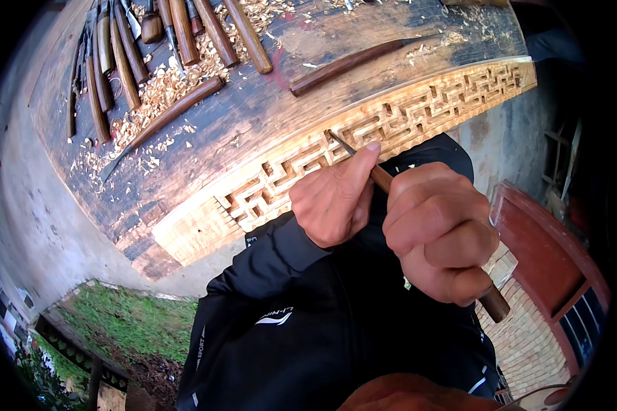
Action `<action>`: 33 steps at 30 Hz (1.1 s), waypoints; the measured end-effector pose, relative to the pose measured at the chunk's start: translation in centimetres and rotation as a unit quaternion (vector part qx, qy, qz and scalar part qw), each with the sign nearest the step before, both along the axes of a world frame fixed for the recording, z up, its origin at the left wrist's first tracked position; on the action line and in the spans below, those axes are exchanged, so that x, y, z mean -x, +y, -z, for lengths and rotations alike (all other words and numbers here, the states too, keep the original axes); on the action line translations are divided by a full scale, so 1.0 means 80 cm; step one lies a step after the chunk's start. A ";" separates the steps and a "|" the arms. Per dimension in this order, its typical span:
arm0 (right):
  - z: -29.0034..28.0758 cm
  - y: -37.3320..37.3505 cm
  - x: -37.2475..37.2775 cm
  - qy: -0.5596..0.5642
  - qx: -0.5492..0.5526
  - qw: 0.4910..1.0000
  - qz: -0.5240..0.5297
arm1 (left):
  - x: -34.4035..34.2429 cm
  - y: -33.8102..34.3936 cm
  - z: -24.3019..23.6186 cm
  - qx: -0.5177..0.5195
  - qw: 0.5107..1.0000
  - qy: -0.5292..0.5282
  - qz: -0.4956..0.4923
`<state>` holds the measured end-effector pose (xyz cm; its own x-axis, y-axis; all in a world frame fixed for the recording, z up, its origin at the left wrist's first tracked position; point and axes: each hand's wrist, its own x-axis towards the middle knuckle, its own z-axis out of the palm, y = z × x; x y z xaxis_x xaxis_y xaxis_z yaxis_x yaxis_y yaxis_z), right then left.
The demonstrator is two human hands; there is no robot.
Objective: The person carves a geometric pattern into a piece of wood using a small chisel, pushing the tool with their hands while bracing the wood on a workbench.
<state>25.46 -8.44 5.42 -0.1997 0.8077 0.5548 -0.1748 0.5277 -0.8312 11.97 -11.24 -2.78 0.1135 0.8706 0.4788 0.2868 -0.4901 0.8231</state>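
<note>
A pale wooden board [199, 229] with an angular carved fretwork pattern lies slanting along the near edge of the worktable. My right hand [437, 229] is wrapped round the wooden handle of a chisel [493, 305], whose narrow steel blade reaches into a recess near the middle of the carving. My left hand [332, 195] lies on the board with fingers curled and thumb pressed along the chisel's shaft just below the blade; the fingertips are partly hidden.
On the dark, worn table [75, 144] are several wood-handled carving tools [123, 68], two more [178, 113] lying apart, and pale shavings [158, 89]. Beyond the table edge show concrete ground [20, 226], grass [130, 318], a red-framed window [541, 246] and brickwork [528, 329].
</note>
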 end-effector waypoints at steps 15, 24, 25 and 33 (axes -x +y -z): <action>-0.003 0.033 -0.011 0.016 0.014 0.996 -0.092 | -0.011 0.004 0.007 -0.006 0.997 -0.067 -0.046; -0.006 0.002 -0.009 0.003 -0.013 1.000 -0.014 | -0.019 0.000 0.022 -0.060 0.993 -0.098 -0.040; -0.005 0.005 -0.009 -0.002 -0.015 1.000 -0.025 | -0.018 0.000 0.023 -0.060 0.993 -0.095 -0.044; -0.009 0.021 -0.006 -0.035 -0.024 0.996 -0.079 | -0.018 -0.001 0.024 -0.051 0.992 -0.103 -0.051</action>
<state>25.91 -6.74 6.16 -0.3624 0.7360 0.5718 -0.2012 0.5372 -0.8191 13.37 -11.30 -4.68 -0.0822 0.8185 0.5687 0.1707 -0.5506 0.8171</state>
